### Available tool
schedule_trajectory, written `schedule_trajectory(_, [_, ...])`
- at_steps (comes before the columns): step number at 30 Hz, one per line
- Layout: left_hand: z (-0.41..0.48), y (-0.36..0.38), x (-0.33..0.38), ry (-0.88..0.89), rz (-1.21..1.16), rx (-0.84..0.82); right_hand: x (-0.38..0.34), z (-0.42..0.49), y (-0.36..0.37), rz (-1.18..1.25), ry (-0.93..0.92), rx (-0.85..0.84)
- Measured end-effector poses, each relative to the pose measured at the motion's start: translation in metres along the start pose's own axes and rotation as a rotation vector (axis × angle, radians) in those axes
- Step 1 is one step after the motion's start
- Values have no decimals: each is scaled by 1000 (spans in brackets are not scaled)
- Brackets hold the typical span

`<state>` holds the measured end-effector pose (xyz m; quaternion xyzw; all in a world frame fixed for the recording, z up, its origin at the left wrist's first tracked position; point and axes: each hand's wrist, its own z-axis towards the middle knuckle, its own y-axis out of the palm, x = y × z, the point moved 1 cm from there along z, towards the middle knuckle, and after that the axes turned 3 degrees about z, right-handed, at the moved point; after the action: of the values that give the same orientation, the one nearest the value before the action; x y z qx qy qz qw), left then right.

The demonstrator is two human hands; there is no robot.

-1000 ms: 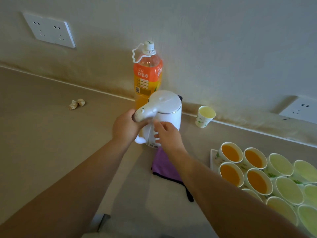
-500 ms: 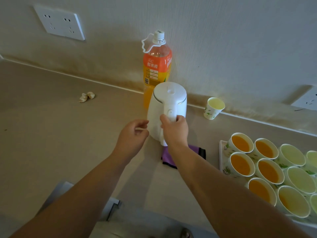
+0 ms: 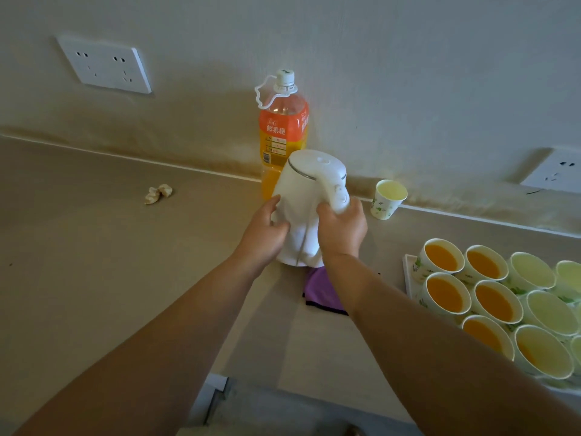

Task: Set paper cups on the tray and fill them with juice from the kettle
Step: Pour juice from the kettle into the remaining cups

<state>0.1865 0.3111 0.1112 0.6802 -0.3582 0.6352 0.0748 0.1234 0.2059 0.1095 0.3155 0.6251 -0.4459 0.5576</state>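
A white kettle with its lid shut is tilted over the counter, its base above a purple cloth. My right hand grips its handle. My left hand rests against the kettle's left side, fingers spread on the body. At the right, a white tray carries several paper cups: some hold orange juice, others are empty. One lone empty paper cup stands by the wall, right of the kettle.
A large orange juice bottle stands against the wall behind the kettle. A crumpled scrap lies on the counter to the left. Wall sockets sit at upper left and far right. The counter's front edge runs below my arms.
The kettle has turned so its handle faces right and is now tilted. My right hand keeps hold of the handle; my left hand has come back onto the kettle's side.
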Motion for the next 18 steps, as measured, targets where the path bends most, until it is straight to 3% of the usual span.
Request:
schedule_trajectory(9, [-7,-5,39,228,-43,178,-47,-1,-64,45,-120,-101])
schedule_trajectory(18, [-50,40,101,419,-126,183,-79,11,-160,144,-208,-185])
